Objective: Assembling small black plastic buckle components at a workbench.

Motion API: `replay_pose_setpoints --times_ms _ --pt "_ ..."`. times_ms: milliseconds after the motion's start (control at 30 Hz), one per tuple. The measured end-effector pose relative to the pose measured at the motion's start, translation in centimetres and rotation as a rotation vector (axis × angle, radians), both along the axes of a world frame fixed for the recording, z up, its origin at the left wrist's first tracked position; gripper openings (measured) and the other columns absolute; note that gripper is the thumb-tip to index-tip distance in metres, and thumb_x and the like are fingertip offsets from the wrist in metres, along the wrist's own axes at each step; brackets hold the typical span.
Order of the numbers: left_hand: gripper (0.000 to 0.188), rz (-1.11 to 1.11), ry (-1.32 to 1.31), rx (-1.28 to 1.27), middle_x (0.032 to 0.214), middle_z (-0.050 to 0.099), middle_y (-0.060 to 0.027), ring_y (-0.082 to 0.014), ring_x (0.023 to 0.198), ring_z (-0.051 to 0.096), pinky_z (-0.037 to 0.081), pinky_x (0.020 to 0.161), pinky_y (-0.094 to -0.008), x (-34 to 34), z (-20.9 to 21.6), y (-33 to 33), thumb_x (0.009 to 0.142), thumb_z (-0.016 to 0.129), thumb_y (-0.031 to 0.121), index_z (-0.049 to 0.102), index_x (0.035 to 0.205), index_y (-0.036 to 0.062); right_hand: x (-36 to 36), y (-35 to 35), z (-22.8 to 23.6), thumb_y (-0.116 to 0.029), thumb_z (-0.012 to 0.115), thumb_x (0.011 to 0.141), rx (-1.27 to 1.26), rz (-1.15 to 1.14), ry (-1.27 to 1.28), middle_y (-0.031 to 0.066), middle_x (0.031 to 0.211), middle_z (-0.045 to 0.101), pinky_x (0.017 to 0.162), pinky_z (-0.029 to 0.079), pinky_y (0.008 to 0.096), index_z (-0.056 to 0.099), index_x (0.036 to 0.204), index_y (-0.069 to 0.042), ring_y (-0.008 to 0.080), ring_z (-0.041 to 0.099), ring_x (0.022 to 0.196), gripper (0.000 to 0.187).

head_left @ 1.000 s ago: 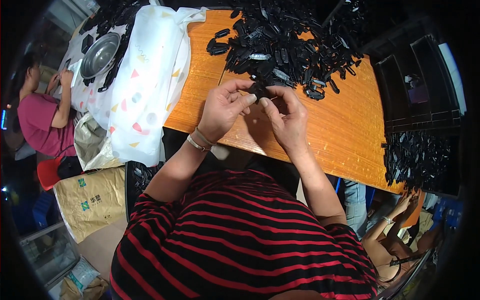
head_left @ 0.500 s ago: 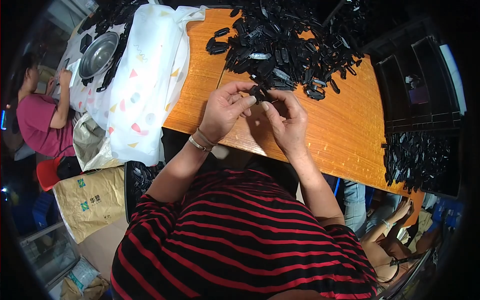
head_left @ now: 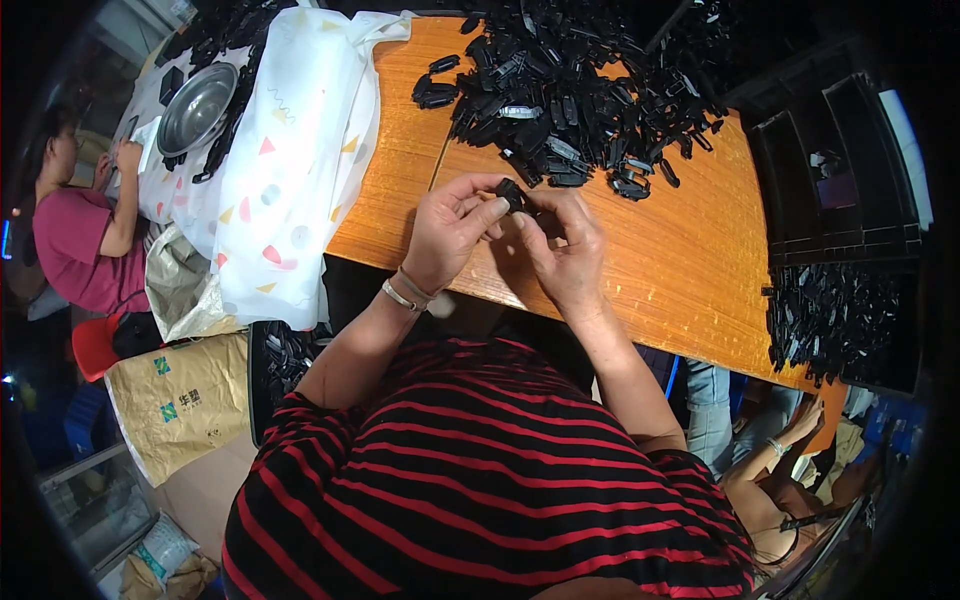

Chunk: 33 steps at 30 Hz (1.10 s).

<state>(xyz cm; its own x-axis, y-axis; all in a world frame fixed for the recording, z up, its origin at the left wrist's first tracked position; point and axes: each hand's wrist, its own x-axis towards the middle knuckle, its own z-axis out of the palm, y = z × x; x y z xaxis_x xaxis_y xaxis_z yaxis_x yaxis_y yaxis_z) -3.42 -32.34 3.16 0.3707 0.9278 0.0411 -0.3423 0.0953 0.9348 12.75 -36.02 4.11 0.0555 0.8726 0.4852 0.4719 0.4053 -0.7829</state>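
Observation:
Between my two hands, above the near part of the wooden table (head_left: 660, 270), is a small black plastic part (head_left: 511, 194). My left hand (head_left: 455, 220) pinches it between thumb and fingertips. From the other side my right hand (head_left: 568, 245) closes on it, thumb and fingers against its right end. My fingers cover much of the part, so its full shape is hidden. Beyond my hands a large heap of small, oblong black plastic parts (head_left: 570, 90) covers the far side of the table.
A black bin (head_left: 840, 320) of similar parts stands at the right. On the left are a patterned white plastic sheet (head_left: 290, 170), a metal bowl (head_left: 197, 110) and a paper sack (head_left: 185, 405). One person (head_left: 95, 230) sits at the left; another person's arm (head_left: 760, 465) shows lower right.
Both hands have shifted slightly, my right hand a little to the left. The black part has turned somewhat between my fingers and shows more clearly.

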Motion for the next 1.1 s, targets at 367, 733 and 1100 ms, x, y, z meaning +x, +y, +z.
replay_pose_setpoints --times_ms 367,733,1100 --pt "0.017 0.077 0.117 0.145 0.084 0.062 -0.0007 -0.0046 0.073 0.055 0.046 0.065 -0.0194 0.4 0.5 -2.4 0.099 0.050 0.012 0.062 0.100 -0.0001 -2.1 -2.3 -0.6 -0.008 0.075 0.079 -0.068 0.050 -0.100 0.0113 0.091 0.060 0.057 0.049 0.0290 0.053 0.121 -0.002 0.0194 0.060 0.065 0.048" --pt "0.028 0.006 0.572 -0.122 0.076 0.059 0.0001 -0.0068 0.069 0.053 0.042 0.061 -0.0212 -8.5 1.2 -5.5 0.102 0.043 0.025 0.060 0.092 0.0053 -1.6 -2.8 -0.8 -0.019 0.075 0.079 -0.291 0.343 -0.022 0.0125 0.083 0.066 0.064 0.051 0.0356 0.062 0.106 -0.002 0.0279 0.065 0.071 0.034" --pt "0.012 0.102 1.116 0.415 0.083 0.065 -0.0159 -0.0266 0.075 0.064 0.049 0.069 -0.0332 -14.4 1.4 -6.9 0.086 0.065 0.008 0.065 0.093 -0.0015 12.9 1.4 -0.7 -0.009 0.068 0.083 -0.004 -0.370 -0.768 0.0125 0.101 0.060 0.064 0.052 0.0416 0.066 0.102 -0.006 0.0341 0.063 0.074 0.019"
